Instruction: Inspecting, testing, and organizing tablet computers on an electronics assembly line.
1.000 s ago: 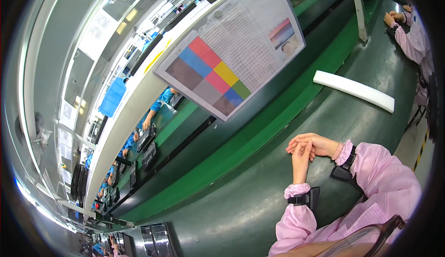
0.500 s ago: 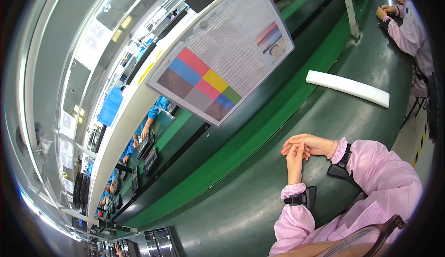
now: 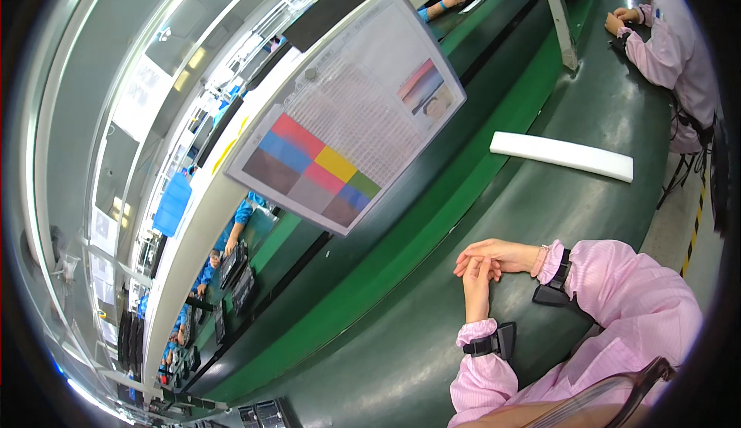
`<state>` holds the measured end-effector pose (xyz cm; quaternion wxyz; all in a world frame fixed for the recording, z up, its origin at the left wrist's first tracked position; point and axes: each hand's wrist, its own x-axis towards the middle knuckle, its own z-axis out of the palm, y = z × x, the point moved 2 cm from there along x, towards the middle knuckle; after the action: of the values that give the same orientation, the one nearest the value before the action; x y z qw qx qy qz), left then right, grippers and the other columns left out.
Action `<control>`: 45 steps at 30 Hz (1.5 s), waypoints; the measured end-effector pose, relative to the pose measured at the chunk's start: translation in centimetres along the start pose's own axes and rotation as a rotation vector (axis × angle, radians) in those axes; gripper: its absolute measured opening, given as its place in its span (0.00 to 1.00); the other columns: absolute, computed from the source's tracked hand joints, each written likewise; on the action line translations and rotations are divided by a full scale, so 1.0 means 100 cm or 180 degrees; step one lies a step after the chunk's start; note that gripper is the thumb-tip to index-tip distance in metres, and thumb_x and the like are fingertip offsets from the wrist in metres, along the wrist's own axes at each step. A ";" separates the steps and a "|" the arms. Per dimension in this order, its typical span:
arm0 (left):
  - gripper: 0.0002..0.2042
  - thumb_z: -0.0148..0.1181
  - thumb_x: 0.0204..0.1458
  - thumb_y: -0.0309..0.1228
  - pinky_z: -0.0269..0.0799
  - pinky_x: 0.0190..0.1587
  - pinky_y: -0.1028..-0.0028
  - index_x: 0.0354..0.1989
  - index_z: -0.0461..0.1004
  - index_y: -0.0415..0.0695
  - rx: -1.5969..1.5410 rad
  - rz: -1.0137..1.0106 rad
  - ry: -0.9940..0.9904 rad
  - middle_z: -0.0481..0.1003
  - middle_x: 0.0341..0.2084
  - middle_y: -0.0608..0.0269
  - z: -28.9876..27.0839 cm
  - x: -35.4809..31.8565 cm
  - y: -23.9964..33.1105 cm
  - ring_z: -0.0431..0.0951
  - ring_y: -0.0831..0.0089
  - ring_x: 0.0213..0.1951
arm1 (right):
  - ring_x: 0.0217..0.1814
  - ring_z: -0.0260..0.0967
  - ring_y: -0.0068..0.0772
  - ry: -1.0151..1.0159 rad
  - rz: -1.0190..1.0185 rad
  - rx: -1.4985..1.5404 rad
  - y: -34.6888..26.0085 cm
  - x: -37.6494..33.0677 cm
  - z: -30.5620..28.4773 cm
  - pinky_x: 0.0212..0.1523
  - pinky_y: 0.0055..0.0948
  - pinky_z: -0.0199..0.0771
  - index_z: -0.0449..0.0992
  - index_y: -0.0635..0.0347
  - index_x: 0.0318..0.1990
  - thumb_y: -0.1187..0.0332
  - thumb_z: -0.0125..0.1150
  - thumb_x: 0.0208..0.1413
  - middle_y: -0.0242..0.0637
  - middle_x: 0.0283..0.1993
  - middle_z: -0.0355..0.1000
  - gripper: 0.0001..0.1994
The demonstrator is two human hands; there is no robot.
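My left hand [image 3: 477, 293] and my right hand [image 3: 505, 256] rest together over the green work surface [image 3: 432, 328], at the lower right of the view. The right hand's fingers stretch out to the left, and those of the left hand reach up against them, overlapping. No object shows in either hand; the space between the touching fingers is partly hidden. Both arms wear pink striped sleeves, and each wrist carries a black strapped device. A long white foam-like bar [image 3: 562, 156] lies on the surface beyond my hands, apart from them.
A framed sheet [image 3: 347, 111] with coloured blocks hangs over the line, near a metal post [image 3: 557, 19]. Across the belt, people in blue sleeves handle black devices [image 3: 234, 266]. A person in pink [image 3: 664, 42] sits at the far right. Black trays [image 3: 262, 414] stand lower left.
The whole view has shifted a little, so the sheet, the white bar and my hands sit lower and further left in it. My hands keep the same pose together.
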<state>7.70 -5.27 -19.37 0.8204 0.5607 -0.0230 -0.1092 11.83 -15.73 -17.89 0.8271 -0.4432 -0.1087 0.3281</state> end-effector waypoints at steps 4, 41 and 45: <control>0.08 0.48 0.59 0.30 0.64 0.27 0.81 0.32 0.69 0.40 0.0067 0.0051 0.0021 0.70 0.23 0.67 0.001 -0.001 0.001 0.69 0.80 0.24 | 0.33 0.73 0.23 -0.0021 -0.0176 0.0087 0.004 0.001 0.001 0.18 0.15 0.70 0.68 0.66 0.49 0.58 0.44 0.63 0.49 0.48 0.71 0.19; 0.07 0.45 0.59 0.27 0.64 0.28 0.78 0.32 0.67 0.39 0.0146 0.0228 0.0146 0.69 0.23 0.64 -0.004 -0.005 -0.001 0.68 0.77 0.24 | 0.28 0.69 0.17 -0.0336 0.0086 -0.0363 0.010 -0.002 -0.002 0.18 0.13 0.67 0.69 0.64 0.47 0.60 0.44 0.61 0.41 0.46 0.73 0.16; 0.07 0.45 0.59 0.28 0.63 0.28 0.79 0.31 0.67 0.41 0.0154 0.0162 -0.0042 0.68 0.24 0.66 -0.008 -0.004 -0.004 0.67 0.78 0.25 | 0.21 0.67 0.16 -0.0345 0.0022 -0.0315 0.007 -0.001 0.000 0.17 0.13 0.67 0.69 0.64 0.47 0.60 0.44 0.63 0.41 0.45 0.74 0.16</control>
<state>7.41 -4.60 -20.05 0.8090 0.5789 -0.0453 -0.0914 11.43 -15.53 -18.45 0.7959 -0.4655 -0.1679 0.3487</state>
